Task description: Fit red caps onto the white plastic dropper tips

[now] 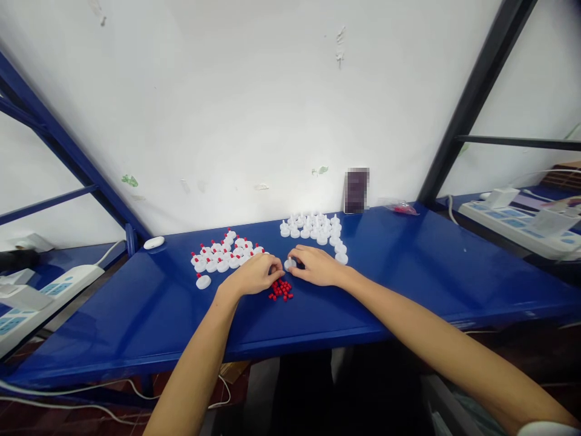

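Note:
My right hand (315, 265) holds a white nozzle cap (289, 264) between thumb and fingers, low over the table. Just to its left, my left hand (259, 274) has its fingertips pinched together above a small pile of red tips (281, 290); what the pinch holds, if anything, is too small to make out. White caps with red tips on their spouts (222, 264) stand grouped left of my left hand, one a little apart at the front. Beyond my right hand, a cluster of white nozzle caps without red tips (322, 237) stands toward the wall.
The blue table (390, 290) meets a white wall at the back. A dark pixelated rectangle (356, 190) leans there, beside a clear bag with red contents (403, 209). A white oval object (154, 243) lies at the far left. Power strips (521, 227) rest beyond the frame posts.

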`<state>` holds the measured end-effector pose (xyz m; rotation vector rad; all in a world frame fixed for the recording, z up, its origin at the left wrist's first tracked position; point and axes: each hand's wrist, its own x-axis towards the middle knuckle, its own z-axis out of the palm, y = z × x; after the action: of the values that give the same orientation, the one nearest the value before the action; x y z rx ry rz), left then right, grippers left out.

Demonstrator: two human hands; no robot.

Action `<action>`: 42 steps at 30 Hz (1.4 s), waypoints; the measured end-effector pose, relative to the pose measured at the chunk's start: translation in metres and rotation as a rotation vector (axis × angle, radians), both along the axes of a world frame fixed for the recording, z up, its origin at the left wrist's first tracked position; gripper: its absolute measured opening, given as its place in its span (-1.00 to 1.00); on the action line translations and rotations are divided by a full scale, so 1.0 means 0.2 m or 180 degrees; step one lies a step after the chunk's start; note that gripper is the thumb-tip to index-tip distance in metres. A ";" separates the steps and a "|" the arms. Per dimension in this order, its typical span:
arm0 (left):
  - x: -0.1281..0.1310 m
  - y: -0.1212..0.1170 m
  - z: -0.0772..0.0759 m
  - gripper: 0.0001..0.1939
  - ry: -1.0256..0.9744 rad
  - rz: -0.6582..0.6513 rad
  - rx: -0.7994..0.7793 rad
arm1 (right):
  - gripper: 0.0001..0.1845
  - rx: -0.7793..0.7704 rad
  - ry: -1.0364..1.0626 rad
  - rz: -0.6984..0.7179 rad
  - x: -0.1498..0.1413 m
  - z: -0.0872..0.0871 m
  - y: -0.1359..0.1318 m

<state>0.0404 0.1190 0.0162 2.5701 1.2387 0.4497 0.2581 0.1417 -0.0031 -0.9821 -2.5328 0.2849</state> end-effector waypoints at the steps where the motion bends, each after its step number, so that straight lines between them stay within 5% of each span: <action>1: 0.01 0.00 0.00 -0.79 -0.0063 0.0052 0.0099 | -0.77 0.0018 0.0044 -0.0004 0.00 0.00 0.00; 8: 0.07 0.01 -0.01 -0.80 -0.0949 0.0377 0.1102 | -0.81 -0.0125 0.0653 -0.0173 -0.01 0.00 0.02; 21: 0.12 0.02 -0.08 -0.88 -0.1528 0.0344 0.1725 | -0.79 0.0109 0.0848 -0.0314 -0.02 0.00 0.02; 42: 0.12 0.03 -0.10 -0.85 -0.1524 0.0372 0.1717 | -0.74 -0.0039 0.1139 -0.0154 -0.03 -0.01 0.02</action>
<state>0.0649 0.1256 -0.0035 2.5438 1.2046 1.5005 0.2515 0.1452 -0.0053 -0.9046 -2.1832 0.4217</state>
